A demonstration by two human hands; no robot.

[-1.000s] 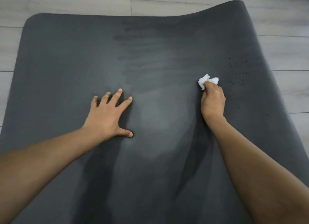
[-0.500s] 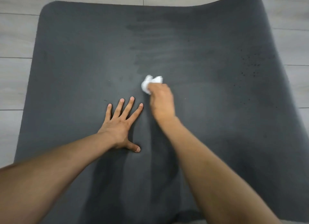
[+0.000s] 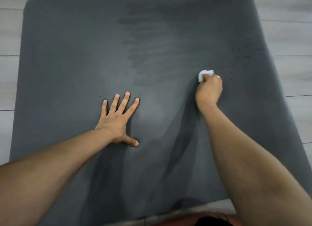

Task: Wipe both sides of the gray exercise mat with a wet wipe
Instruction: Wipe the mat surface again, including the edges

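This looks like a room in a home, seen at floor level. The floor (image 3: 290, 40) is laid with pale gray wood-look planks, their seams running across on both sides. A gray exercise mat (image 3: 76, 56) is spread flat over it, its far right corner curling up slightly. Nothing else of the room, no furniture or walls, is in view.

The floor (image 3: 290, 40) is pale gray wood-look planking, with thin dark seams running across it on both sides (they show at the left edge and again at the right). Soft, even light falls from above, leaving a faint sheen on the planks. A narrow strip of floor also shows at the bottom edge.
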